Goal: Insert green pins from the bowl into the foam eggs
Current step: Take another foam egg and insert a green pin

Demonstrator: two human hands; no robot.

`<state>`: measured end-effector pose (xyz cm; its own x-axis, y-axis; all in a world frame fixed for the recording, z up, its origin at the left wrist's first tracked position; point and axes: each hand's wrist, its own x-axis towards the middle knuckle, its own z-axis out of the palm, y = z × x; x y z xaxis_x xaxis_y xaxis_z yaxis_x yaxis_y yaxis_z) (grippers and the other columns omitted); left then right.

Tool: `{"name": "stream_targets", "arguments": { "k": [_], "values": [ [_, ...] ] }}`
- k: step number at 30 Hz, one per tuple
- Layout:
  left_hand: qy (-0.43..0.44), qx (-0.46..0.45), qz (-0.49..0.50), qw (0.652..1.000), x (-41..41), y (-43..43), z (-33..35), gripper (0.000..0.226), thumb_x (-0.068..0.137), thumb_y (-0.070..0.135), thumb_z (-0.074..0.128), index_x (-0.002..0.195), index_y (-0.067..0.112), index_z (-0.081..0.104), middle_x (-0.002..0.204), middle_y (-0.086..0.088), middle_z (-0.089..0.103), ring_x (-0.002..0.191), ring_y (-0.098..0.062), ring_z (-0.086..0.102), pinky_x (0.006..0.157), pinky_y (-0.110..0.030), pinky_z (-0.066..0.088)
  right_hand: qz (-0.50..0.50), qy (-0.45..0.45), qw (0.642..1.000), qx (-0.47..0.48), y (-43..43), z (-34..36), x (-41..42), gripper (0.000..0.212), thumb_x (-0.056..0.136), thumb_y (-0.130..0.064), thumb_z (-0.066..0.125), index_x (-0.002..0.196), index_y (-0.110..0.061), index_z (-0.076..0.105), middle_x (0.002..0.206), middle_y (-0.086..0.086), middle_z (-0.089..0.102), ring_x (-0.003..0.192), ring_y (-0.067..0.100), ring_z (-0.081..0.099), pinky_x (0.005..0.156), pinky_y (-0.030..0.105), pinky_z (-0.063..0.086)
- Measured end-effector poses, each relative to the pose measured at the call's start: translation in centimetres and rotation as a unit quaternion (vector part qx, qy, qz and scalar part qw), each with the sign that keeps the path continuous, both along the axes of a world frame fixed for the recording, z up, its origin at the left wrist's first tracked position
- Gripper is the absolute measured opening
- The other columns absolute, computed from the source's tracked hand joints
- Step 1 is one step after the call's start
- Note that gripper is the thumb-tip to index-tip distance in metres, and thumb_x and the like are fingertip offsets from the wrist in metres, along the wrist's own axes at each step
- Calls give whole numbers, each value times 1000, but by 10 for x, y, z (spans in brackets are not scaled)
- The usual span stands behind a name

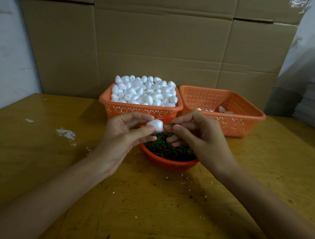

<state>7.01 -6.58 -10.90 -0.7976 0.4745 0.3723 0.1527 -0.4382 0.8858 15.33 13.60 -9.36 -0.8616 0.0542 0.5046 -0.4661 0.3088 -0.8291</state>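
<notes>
My left hand (124,133) pinches a white foam egg (155,124) between thumb and fingers, above the red bowl (167,163). My right hand (195,135) pinches a thin green pin (168,124) whose tip meets the egg's right end. The bowl holds a heap of green pins (169,149) and sits on the table under both hands; its far rim is hidden by them.
An orange basket (140,109) heaped with foam eggs stands behind the bowl. Beside it on the right, a second orange basket (235,125) holds a few eggs. Cardboard boxes form the back wall. White foam crumbs dot the wooden table (31,164).
</notes>
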Motion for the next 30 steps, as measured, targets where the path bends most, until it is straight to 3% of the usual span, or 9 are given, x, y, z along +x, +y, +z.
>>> {"name": "stream_targets", "arguments": {
  "k": [6,11,16,23,30],
  "values": [
    [4,-2,-2,1000,-1,0,-1,26,79,9,84,105,10,78,115,-22,76,109,-38,75,79,-29,62,-35,18,998,46,2,-3,-1,7,98,-2,66,101,-4,60,87,8,79,80,24,78,73,46,65],
    [7,-9,5,1000,1,1,1,27,77,9,82,104,10,77,113,-17,78,105,-31,77,77,-28,62,-45,38,996,74,1,-1,1,6,96,-9,71,98,-14,68,94,5,77,81,21,77,71,43,65],
    [46,-25,13,999,4,1,1,24,74,14,88,97,17,81,111,-15,79,101,-28,78,76,-29,64,-100,74,984,129,-1,-3,2,5,90,-22,79,93,-21,76,74,-4,74,67,15,73,66,38,62],
    [85,-24,41,995,6,3,0,24,72,14,87,96,19,83,106,-12,81,94,-28,79,76,-29,64,-99,70,987,103,-4,-6,1,6,88,-20,81,93,-17,80,78,-7,77,73,11,75,70,27,61],
    [73,-8,42,996,3,3,1,42,74,11,87,113,13,73,112,-14,79,106,-30,77,78,-31,64,-93,47,986,127,-3,-6,1,12,94,-19,77,104,-22,82,83,-12,78,80,10,75,76,36,62]
  ]
}}
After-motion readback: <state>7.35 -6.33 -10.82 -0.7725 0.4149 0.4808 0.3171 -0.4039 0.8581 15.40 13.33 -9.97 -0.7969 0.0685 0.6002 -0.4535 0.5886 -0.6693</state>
